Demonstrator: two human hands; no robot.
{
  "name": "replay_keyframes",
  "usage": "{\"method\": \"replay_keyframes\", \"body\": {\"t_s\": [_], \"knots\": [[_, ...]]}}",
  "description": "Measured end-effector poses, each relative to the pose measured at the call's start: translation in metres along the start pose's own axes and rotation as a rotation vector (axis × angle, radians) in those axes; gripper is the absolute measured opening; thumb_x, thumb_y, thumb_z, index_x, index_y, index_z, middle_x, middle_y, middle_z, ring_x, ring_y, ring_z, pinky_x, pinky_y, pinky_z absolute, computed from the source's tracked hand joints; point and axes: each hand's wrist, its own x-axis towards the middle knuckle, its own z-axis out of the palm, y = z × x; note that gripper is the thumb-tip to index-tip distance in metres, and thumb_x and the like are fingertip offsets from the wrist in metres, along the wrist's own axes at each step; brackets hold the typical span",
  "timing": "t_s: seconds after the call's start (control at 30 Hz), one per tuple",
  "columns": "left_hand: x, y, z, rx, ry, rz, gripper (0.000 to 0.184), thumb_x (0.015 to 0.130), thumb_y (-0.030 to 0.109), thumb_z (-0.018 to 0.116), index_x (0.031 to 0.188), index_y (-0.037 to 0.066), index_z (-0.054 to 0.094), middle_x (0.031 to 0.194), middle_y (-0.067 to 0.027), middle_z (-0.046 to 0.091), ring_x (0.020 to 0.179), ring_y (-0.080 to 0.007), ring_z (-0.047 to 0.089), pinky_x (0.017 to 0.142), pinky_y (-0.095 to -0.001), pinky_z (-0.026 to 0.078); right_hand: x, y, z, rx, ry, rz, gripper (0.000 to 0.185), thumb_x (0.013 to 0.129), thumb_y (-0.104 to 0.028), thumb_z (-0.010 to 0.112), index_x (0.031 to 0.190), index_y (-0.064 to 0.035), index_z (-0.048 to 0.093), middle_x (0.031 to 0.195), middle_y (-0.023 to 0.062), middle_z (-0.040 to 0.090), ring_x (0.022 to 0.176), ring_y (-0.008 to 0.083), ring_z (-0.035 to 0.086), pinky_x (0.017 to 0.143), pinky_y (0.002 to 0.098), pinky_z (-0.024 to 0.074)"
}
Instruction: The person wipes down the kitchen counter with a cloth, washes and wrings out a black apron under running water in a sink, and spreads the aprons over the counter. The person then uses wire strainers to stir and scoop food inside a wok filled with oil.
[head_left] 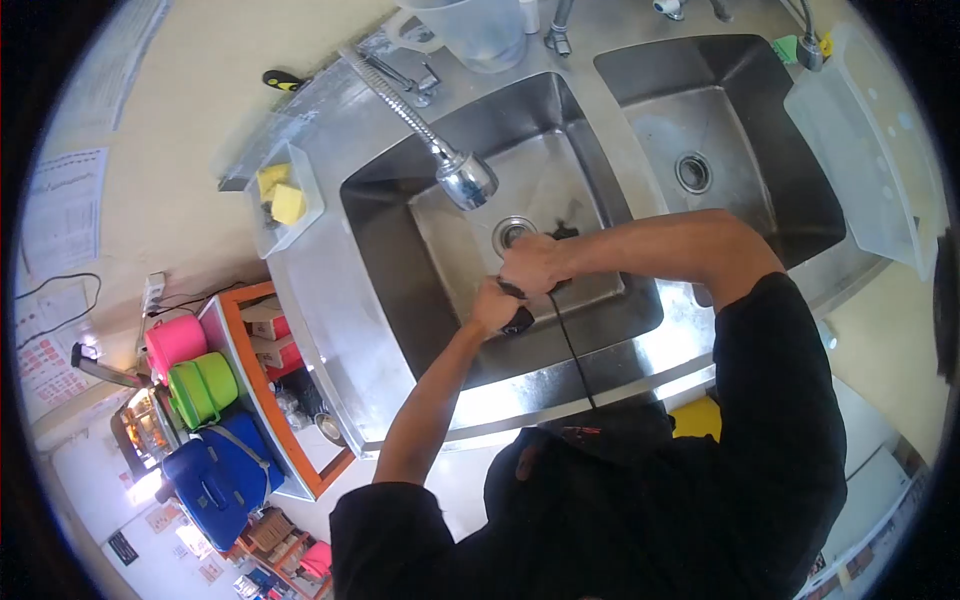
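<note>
Both of my hands meet over the left steel sink basin (pixel 450 250), close to its drain (pixel 513 232). My left hand (pixel 497 305) is closed around a black item (pixel 519 321) whose lower end shows below the fingers. Touching it from above, my right hand (pixel 532 264) is closed too, with dark material showing at its underside; whether this is the same item I cannot make out. A thin black cord (pixel 572 350) runs from the hands over the sink's front edge toward my body. The chrome spray faucet (pixel 467 180) hangs above the basin.
A second basin (pixel 690 125) lies to the right, with a translucent bin (pixel 870 150) beside it. A clear pitcher (pixel 470 35) stands behind the sink. At the left are a tub (pixel 305 205) with yellow sponges (pixel 288 204) and an orange-edged shelf (pixel 245 370).
</note>
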Motion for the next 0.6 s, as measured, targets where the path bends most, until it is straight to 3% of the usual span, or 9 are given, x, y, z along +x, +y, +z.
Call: {"method": "replay_keyframes", "body": {"t_s": [0.03,0.13,0.23,0.27,0.3,0.37,0.47,0.5,0.6], "knots": [[0.002,-0.005,0.003,-0.537,-0.240,-0.222,0.023,0.063,0.005,0.067,0.084,0.002,0.059,0.071,-0.0081,0.061,0.057,-0.0217,0.060,0.054,-0.0322,0.052,-0.004,0.000,-0.006,-0.070,-0.008,-0.049,0.023,0.065,-0.022,0.064,0.081,-0.0053,0.066,0.077,0.0143,0.067,0.074,0.0287,0.066,0.059,0.0430,0.0503],[-0.022,-0.013,0.022,-1.254,-0.374,-0.498,0.022,0.066,0.005,0.063,0.087,0.003,0.055,0.070,-0.0066,0.056,0.054,-0.0217,0.057,0.046,-0.0299,0.049,0.003,0.017,0.020,-0.200,0.342,-0.409,0.021,0.070,-0.025,0.060,0.083,-0.0092,0.064,0.068,0.0081,0.063,0.067,0.0247,0.064,0.054,0.0410,0.0486],[-0.046,-0.020,0.022,-1.861,-0.836,-0.432,0.024,0.069,0.009,0.061,0.090,0.003,0.052,0.073,-0.0093,0.054,0.055,-0.0216,0.057,0.046,-0.0311,0.050,-0.005,0.008,0.022,-0.245,0.793,-0.637,0.026,0.075,-0.024,0.055,0.099,-0.0136,0.058,0.061,0.0006,0.053,0.060,0.0227,0.058,0.052,0.0370,0.0471],[-0.045,-0.033,0.028,-1.892,-0.800,-0.336,0.029,0.069,0.015,0.062,0.093,0.003,0.052,0.081,-0.0111,0.055,0.065,-0.0232,0.058,0.048,-0.0323,0.052,-0.009,0.006,0.012,-0.226,0.912,-0.681,0.028,0.076,-0.023,0.055,0.103,-0.0138,0.057,0.061,-0.0005,0.052,0.059,0.0227,0.057,0.053,0.0366,0.0471],[-0.043,-0.046,0.034,-1.924,-0.761,-0.242,0.034,0.070,0.022,0.063,0.097,0.004,0.053,0.088,-0.0128,0.056,0.075,-0.0248,0.060,0.051,-0.0335,0.053,-0.013,0.006,0.022,-0.182,0.861,-0.598,0.029,0.075,-0.022,0.056,0.104,-0.0151,0.056,0.063,0.0021,0.055,0.060,0.0232,0.059,0.053,0.0379,0.0473],[-0.041,-0.032,0.015,-1.819,-0.271,-0.519,0.038,0.078,0.019,0.061,0.109,0.000,0.050,0.102,-0.0151,0.055,0.095,-0.0270,0.058,0.070,-0.0372,0.055,-0.026,0.017,0.041,-0.124,0.760,-0.431,0.033,0.074,-0.019,0.059,0.107,-0.0178,0.053,0.066,0.0073,0.061,0.062,0.0240,0.063,0.054,0.0406,0.0478],[-0.039,-0.010,-0.001,-1.826,-0.226,-0.429,0.037,0.082,0.016,0.061,0.113,-0.001,0.049,0.106,-0.0142,0.055,0.099,-0.0263,0.057,0.084,-0.0375,0.051,-0.020,0.016,0.058,0.229,0.408,0.041,0.039,0.070,-0.011,0.061,0.108,-0.0165,0.053,0.067,0.0101,0.061,0.066,0.0258,0.063,0.059,0.0434,0.0486],[-0.043,-0.011,-0.003,-1.711,-0.202,-0.275,0.046,0.083,0.015,0.063,0.123,-0.002,0.045,0.111,-0.0137,0.055,0.102,-0.0259,0.055,0.090,-0.0370,0.046,-0.015,0.021,0.060,0.391,0.390,0.114,0.037,0.065,-0.006,0.063,0.102,-0.0128,0.058,0.070,0.0135,0.062,0.067,0.0264,0.063,0.062,0.0432,0.0494],[-0.072,-0.010,0.000,-0.519,0.171,0.009,0.044,0.081,0.015,0.066,0.120,0.000,0.052,0.113,-0.0165,0.054,0.106,-0.0266,0.053,0.094,-0.0401,0.039,-0.011,0.014,0.067,0.904,0.421,0.181,0.024,0.065,-0.006,0.065,0.089,-0.0086,0.063,0.073,0.0123,0.064,0.066,0.0231,0.064,0.062,0.0399,0.0501]]}}
